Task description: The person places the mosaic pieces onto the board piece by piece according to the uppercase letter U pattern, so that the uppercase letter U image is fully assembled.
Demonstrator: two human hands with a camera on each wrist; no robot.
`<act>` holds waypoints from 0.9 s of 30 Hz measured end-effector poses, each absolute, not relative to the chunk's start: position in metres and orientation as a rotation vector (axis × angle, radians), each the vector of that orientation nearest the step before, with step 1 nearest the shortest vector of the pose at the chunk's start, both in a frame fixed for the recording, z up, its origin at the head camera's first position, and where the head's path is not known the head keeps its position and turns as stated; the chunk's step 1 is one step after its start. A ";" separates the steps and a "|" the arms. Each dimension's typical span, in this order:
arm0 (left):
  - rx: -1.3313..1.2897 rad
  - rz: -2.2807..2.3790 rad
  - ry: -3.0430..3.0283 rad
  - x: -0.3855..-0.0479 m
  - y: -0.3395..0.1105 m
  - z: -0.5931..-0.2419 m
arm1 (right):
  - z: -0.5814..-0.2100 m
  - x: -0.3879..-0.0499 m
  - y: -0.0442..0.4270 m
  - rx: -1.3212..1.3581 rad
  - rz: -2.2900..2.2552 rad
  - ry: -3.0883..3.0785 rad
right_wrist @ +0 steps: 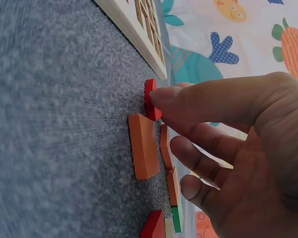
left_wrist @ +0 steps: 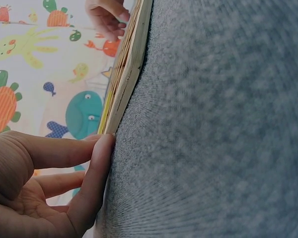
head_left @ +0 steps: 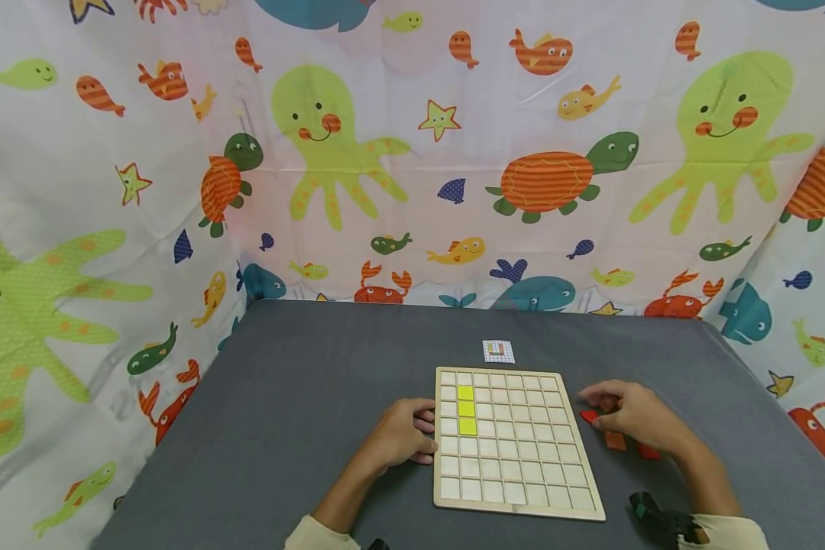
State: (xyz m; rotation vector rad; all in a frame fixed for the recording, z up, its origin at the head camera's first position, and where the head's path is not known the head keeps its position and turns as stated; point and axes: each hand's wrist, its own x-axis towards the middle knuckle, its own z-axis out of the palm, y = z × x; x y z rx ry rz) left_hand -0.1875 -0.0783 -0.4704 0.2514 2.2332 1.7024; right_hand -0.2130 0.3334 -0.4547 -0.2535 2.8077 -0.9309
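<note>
- Grips the left rim of the wooden grid board [head_left: 514, 449] with the left hand [head_left: 402, 431], pinching with thumb and finger at its edge.
- Has the board resting on the grey worktop [head_left: 316, 389], just to the right of the left hand and left of the right hand.
- Shows three yellow squares [head_left: 467, 408] near the left hand, in the board's second column from that side, second to fourth rows from the far edge.
- Touches a red piece [right_wrist: 150, 101] with the thumb of the right hand [head_left: 635, 416], fingers bent; with the fingers partly hidden, cannot quite tell whether pinching it.
- Has an orange block [right_wrist: 145, 148] just beside that piece, near the right thumb.
- Includes another orange piece [right_wrist: 173, 187] and a green piece [right_wrist: 177, 218] near the right hand's fingers, plus a second red piece [head_left: 648, 451] toward the right wrist.
- Has a small patterned card [head_left: 498, 351] beyond the board, farther off than both hands.
- Faces a sea-animal cloth [head_left: 399, 84], well beyond both hands.
</note>
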 end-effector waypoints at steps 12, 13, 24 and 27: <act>0.247 1.698 2.237 -0.187 -0.077 -0.472 | -0.457 -0.213 0.339 -0.249 -0.933 2.779; 0.245 1.697 2.238 -0.187 -0.077 -0.472 | -0.457 -0.213 0.339 -0.248 -0.930 2.781; 0.240 1.708 2.238 -0.188 -0.076 -0.471 | -0.457 -0.213 0.338 -0.219 -0.904 2.789; 0.233 1.695 2.250 -0.188 -0.075 -0.472 | -0.457 -0.213 0.337 -0.219 -0.896 2.791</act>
